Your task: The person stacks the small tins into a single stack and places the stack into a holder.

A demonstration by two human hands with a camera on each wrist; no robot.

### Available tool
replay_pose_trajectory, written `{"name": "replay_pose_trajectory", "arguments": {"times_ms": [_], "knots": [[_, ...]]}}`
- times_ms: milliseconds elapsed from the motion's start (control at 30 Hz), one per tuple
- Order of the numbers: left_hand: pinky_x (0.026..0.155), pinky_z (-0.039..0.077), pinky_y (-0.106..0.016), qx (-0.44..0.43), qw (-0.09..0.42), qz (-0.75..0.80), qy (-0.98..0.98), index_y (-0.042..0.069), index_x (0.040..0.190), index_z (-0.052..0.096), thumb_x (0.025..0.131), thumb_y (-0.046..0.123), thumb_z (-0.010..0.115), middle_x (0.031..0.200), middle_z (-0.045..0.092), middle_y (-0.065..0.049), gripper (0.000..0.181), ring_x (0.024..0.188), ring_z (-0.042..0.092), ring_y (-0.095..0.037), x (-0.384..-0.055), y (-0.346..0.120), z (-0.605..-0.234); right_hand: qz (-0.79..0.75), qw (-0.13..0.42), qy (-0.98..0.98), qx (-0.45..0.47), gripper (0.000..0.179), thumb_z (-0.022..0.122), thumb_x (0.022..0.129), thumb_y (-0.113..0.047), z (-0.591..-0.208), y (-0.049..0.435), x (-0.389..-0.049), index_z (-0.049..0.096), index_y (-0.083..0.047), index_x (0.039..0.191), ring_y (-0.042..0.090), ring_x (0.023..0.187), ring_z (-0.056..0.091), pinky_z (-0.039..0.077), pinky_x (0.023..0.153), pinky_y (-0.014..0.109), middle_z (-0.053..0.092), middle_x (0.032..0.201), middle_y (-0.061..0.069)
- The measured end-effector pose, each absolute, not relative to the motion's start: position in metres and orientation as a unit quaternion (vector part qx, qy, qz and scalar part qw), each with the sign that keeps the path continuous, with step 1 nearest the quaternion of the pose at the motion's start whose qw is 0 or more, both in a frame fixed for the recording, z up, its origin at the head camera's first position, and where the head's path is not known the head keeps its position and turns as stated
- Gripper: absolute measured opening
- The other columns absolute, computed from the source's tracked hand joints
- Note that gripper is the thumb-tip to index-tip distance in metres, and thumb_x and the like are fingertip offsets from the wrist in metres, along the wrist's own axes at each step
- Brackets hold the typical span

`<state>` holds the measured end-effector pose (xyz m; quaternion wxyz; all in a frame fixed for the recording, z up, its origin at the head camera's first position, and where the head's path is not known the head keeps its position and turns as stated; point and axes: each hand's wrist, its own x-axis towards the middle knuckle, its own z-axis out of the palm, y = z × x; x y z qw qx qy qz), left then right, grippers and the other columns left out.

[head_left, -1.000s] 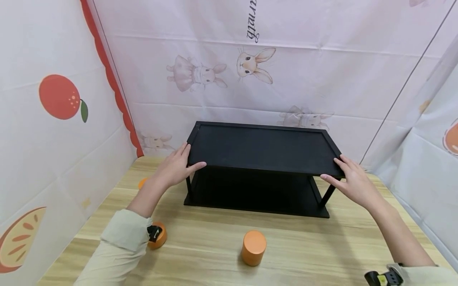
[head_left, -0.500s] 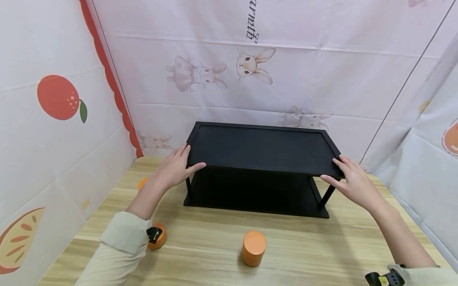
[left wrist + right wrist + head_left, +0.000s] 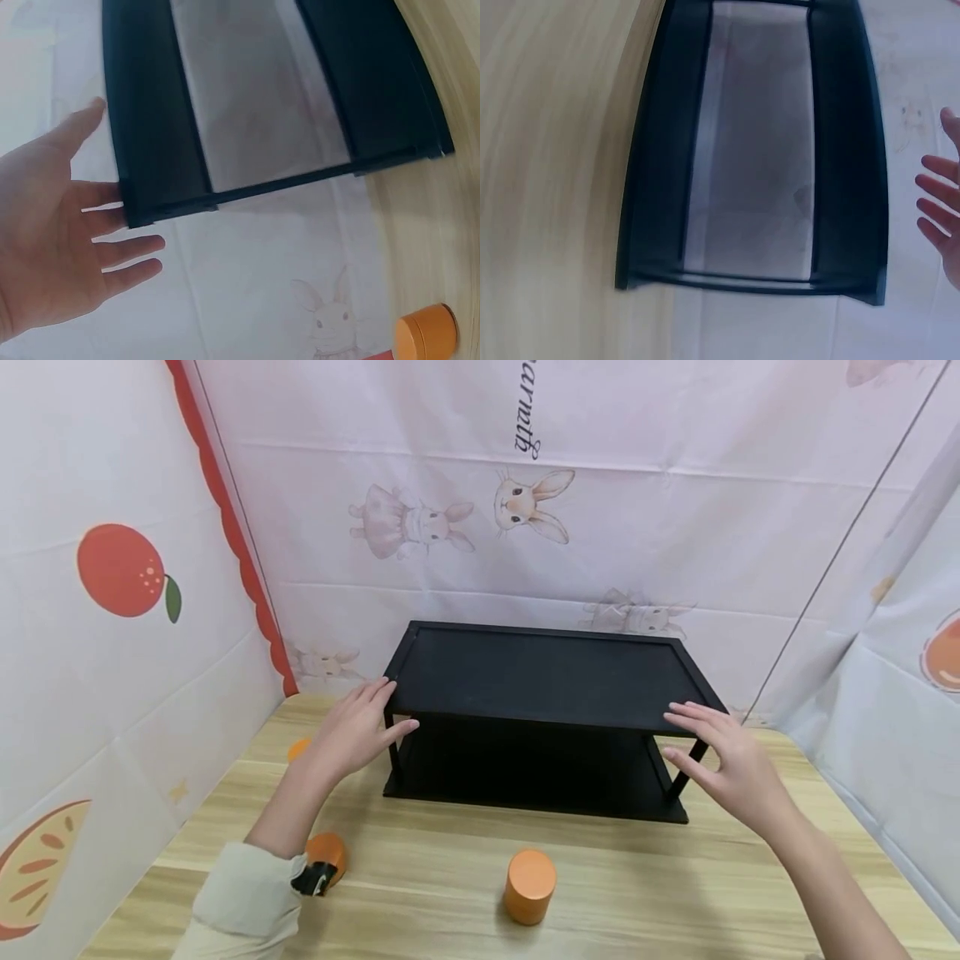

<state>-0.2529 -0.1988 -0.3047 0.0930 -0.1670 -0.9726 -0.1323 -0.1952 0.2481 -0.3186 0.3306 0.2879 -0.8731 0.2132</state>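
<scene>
A black two-tier shelf [image 3: 540, 677] stands on the table, its raised top joined to a lower board by thin posts. At its front left corner is my left hand [image 3: 352, 731], fingers extended. In the left wrist view, some fingertips of the left hand [image 3: 56, 232] pass behind the top board's end, while the thumb is apart from it. My right hand [image 3: 731, 768] hovers by the front right corner with spread fingers. The right wrist view shows a gap between the right hand [image 3: 946, 202] and the shelf [image 3: 851, 150]; it holds nothing.
An orange cylinder [image 3: 529, 887] stands on the wooden table [image 3: 600, 868] in front of the shelf. Another orange round piece [image 3: 330, 850] is partly hidden by the left wrist strap, and a third [image 3: 298, 748] lies behind the forearm. Printed cloth walls [image 3: 465, 543] enclose the table.
My right hand has come off the shelf's right edge. The left hand has eased slightly left and down at its corner. The shelf stays in place; the head view has tilted a little.
</scene>
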Motion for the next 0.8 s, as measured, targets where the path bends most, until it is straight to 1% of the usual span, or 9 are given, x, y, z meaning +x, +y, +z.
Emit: {"name": "replay_pose_trajectory", "arguments": {"times_ms": [100, 200, 333, 433, 533, 633, 700, 800], "knots": [[0.104, 0.021, -0.052, -0.169, 0.106, -0.139, -0.970, -0.004, 0.139, 0.033, 0.090, 0.050, 0.052, 0.143, 0.030, -0.021, 0.075, 0.129, 0.026, -0.038, -0.242, -0.198, -0.303, 0.240, 0.339, -0.853, 0.316, 0.048, 0.077, 0.071, -0.008, -0.321, 0.238, -0.187, 0.062, -0.004, 0.117, 0.021, 0.118, 0.045, 0.028, 0.101, 0.020, 0.056, 0.121, 0.008], [0.104, 0.021, -0.051, -0.174, 0.121, -0.151, -0.966, -0.002, 0.139, 0.036, 0.089, 0.052, 0.051, 0.142, 0.032, -0.019, 0.074, 0.129, 0.027, -0.037, -0.230, -0.197, -0.302, 0.268, 0.330, -0.839, 0.339, 0.047, 0.076, 0.073, -0.008, -0.325, 0.227, -0.179, 0.062, -0.004, 0.117, 0.018, 0.114, 0.047, 0.031, 0.098, 0.018, 0.058, 0.120, 0.007], [0.104, 0.022, -0.052, -0.183, 0.141, -0.181, -0.956, 0.001, 0.138, 0.039, 0.088, 0.054, 0.050, 0.142, 0.035, -0.016, 0.073, 0.130, 0.027, -0.035, -0.216, -0.195, -0.304, 0.287, 0.307, -0.830, 0.367, 0.046, 0.076, 0.073, -0.008, -0.335, 0.212, -0.172, 0.062, -0.007, 0.117, 0.017, 0.109, 0.051, 0.034, 0.095, 0.019, 0.060, 0.116, 0.004], [0.102, 0.026, -0.053, -0.184, 0.161, -0.219, -0.945, 0.005, 0.136, 0.043, 0.088, 0.053, 0.051, 0.141, 0.037, -0.013, 0.068, 0.130, 0.028, -0.033, -0.206, -0.195, -0.309, 0.302, 0.262, -0.836, 0.376, 0.046, 0.075, 0.075, -0.009, -0.344, 0.202, -0.168, 0.061, -0.012, 0.119, 0.016, 0.109, 0.051, 0.035, 0.094, 0.018, 0.059, 0.116, 0.000], [0.099, 0.030, -0.054, -0.188, 0.189, -0.269, -0.926, 0.008, 0.134, 0.047, 0.088, 0.048, 0.055, 0.138, 0.040, -0.011, 0.061, 0.128, 0.032, -0.031, -0.196, -0.197, -0.313, 0.320, 0.197, -0.847, 0.375, 0.045, 0.072, 0.079, -0.012, -0.353, 0.193, -0.165, 0.058, -0.017, 0.122, 0.013, 0.108, 0.051, 0.039, 0.091, 0.020, 0.058, 0.117, -0.003], [0.097, 0.033, -0.052, -0.201, 0.210, -0.317, -0.903, 0.009, 0.132, 0.050, 0.088, 0.038, 0.060, 0.134, 0.045, -0.009, 0.053, 0.124, 0.037, -0.029, -0.187, -0.200, -0.319, 0.336, 0.143, -0.847, 0.386, 0.043, 0.070, 0.082, -0.017, -0.361, 0.187, -0.165, 0.057, -0.019, 0.123, 0.013, 0.107, 0.052, 0.045, 0.087, 0.027, 0.058, 0.118, -0.004], [0.097, 0.034, -0.052, -0.206, 0.209, -0.340, -0.894, 0.009, 0.131, 0.050, 0.088, 0.032, 0.062, 0.132, 0.047, -0.009, 0.050, 0.123, 0.039, -0.028, -0.182, -0.203, -0.323, 0.347, 0.107, -0.845, 0.393, 0.042, 0.069, 0.084, -0.020, -0.368, 0.185, -0.166, 0.056, -0.020, 0.124, 0.015, 0.107, 0.052, 0.046, 0.086, 0.033, 0.058, 0.118, -0.004], [0.096, 0.035, -0.053, -0.203, 0.189, -0.360, -0.891, 0.010, 0.131, 0.051, 0.089, 0.027, 0.063, 0.131, 0.048, -0.010, 0.047, 0.121, 0.041, -0.029, -0.177, -0.206, -0.331, 0.359, 0.059, -0.844, 0.394, 0.041, 0.067, 0.085, -0.024, -0.377, 0.182, -0.167, 0.055, -0.022, 0.125, 0.015, 0.109, 0.052, 0.046, 0.087, 0.038, 0.057, 0.119, -0.005]]}}
